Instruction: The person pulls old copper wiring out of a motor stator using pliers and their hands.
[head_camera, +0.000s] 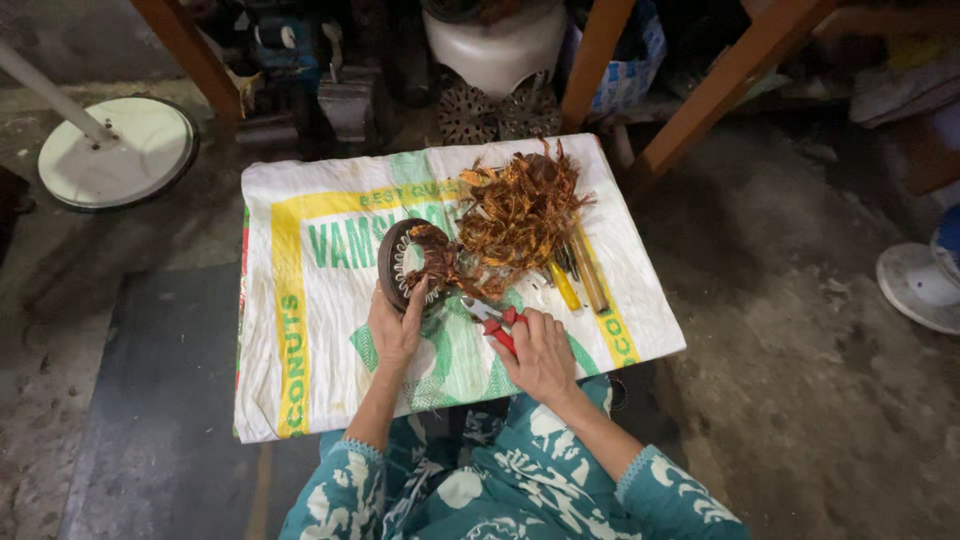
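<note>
Beside wire heap (520, 210): left hand (395, 330) grips ring (400, 262), right hand (540, 355) clamps cutters (497, 322); much wire stripped, some left

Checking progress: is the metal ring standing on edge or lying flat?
On edge. The left hand props the metal ring upright on the sack; its open face shows.

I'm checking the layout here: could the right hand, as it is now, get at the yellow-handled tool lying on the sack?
Probably yes. The right hand is full with red-handled pliers, but the yellow-handled tool lies just beyond it on the sack, with nothing between them.
</note>
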